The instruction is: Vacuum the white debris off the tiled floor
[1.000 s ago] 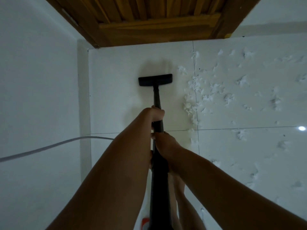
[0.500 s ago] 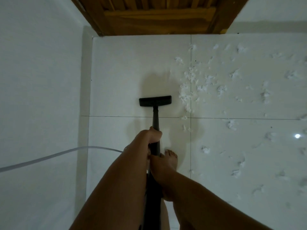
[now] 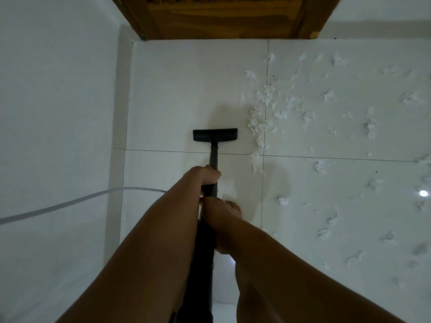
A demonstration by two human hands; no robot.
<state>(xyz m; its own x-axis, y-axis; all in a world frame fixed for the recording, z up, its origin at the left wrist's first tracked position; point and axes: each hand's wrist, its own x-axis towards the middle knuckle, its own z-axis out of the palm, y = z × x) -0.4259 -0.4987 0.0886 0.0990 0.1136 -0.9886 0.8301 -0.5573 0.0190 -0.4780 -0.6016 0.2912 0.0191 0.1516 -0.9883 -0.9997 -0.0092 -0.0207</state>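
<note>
A black vacuum wand (image 3: 213, 159) runs away from me to a flat black floor head (image 3: 215, 134) resting on the white tiled floor (image 3: 168, 94). My left hand (image 3: 205, 177) is wrapped around the wand higher up. My right hand (image 3: 215, 214) grips the wand just below it, closer to me. White fluffy debris (image 3: 263, 117) lies scattered right of the head, thickest along the tile seam, spreading to the far right (image 3: 370, 127). The tile left of the head shows no debris.
A white wall (image 3: 56, 113) runs along the left, with a pale cord (image 3: 70, 206) hanging across it. A wooden door (image 3: 221, 17) closes the far end. My bare foot (image 3: 233, 209) stands behind my right hand.
The floor head has been pulled back toward me, from near the door to just past the tile seam. My view has tilted down, bringing my foot into sight.
</note>
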